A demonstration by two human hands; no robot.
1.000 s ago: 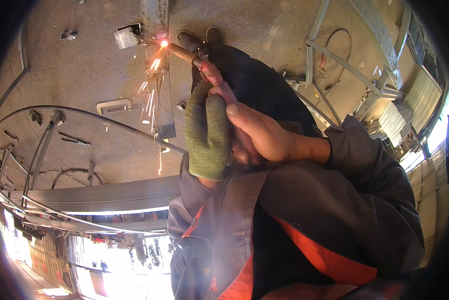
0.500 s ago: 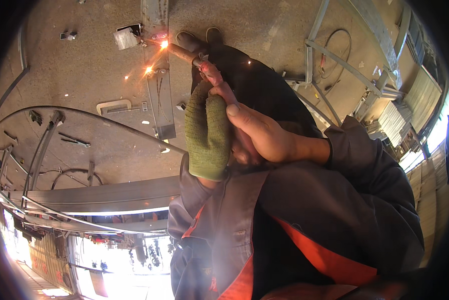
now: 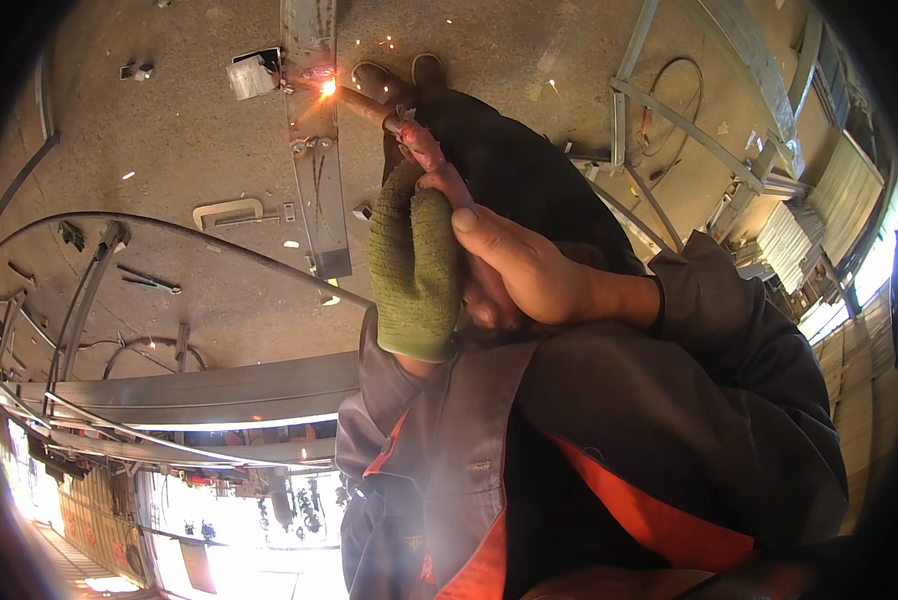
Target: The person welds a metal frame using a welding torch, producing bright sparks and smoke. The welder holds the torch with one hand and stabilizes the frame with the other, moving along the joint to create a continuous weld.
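A welding torch [image 3: 421, 145] with a worn, reddish handle points up and to the left. At its tip a bright arc burns against a long flat steel bar [image 3: 321, 215], with a glowing reddish patch beside it. My left hand [image 3: 414, 270], in a green knit glove, is closed round the handle's left side. Bare, my right hand [image 3: 529, 265] wraps the handle from the right, its thumb lying along the top. Both hands touch each other; the lower part of the torch is hidden between them. Small sparks fly near the tip.
A small metal box piece [image 3: 256, 75] lies left of the arc. A C-shaped clamp [image 3: 231, 213] rests on the floor, near a dark cable [image 3: 199, 237] that runs toward my left arm. Steel frames [image 3: 684, 135] stand at the right. A wide steel beam [image 3: 219, 400] crosses lower left.
The bright spray of sparks below the arc has shrunk, and loose sparks now show elsewhere. My hands and the torch hold nearly the same position.
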